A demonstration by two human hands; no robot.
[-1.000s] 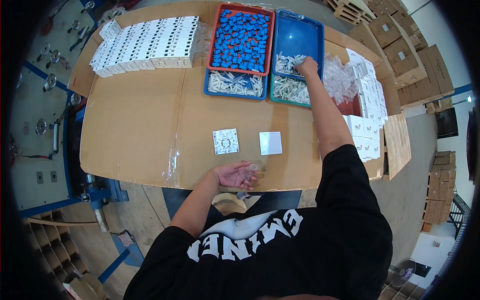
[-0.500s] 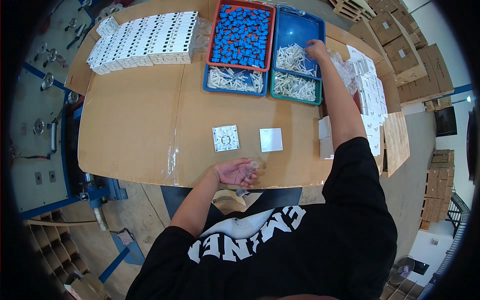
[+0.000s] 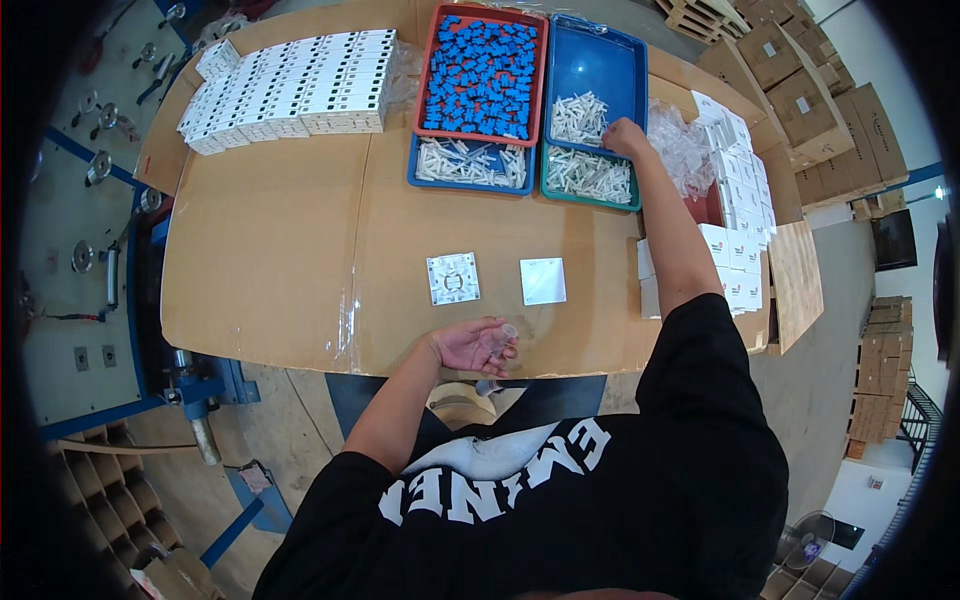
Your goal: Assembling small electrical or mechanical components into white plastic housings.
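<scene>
My left hand [image 3: 474,346] rests palm up near the table's front edge. Its curled fingers hold a small clear plastic piece [image 3: 509,332]. Beyond it lie a square white plate with a patterned face [image 3: 453,279] and, to the right, a plain white square plate [image 3: 543,281]. My right hand [image 3: 624,138] is at the near right corner of the upper blue tray [image 3: 598,62], beside the small white plastic pieces [image 3: 578,119] there. Its fingers are drawn together; whatever is between them is too small to make out.
A red tray [image 3: 421,90] of blue parts overlaps a blue tray [image 3: 411,165] of white pieces. A green tray [image 3: 637,198] holds more. White boxes stand in rows at the far left [image 3: 300,85] and are stacked at right [image 3: 740,200], near crumpled clear plastic [image 3: 680,150].
My right hand has come nearer to me, from the tray's right side to its near corner. My left hand stays in place with the clear piece, and both plates lie still.
</scene>
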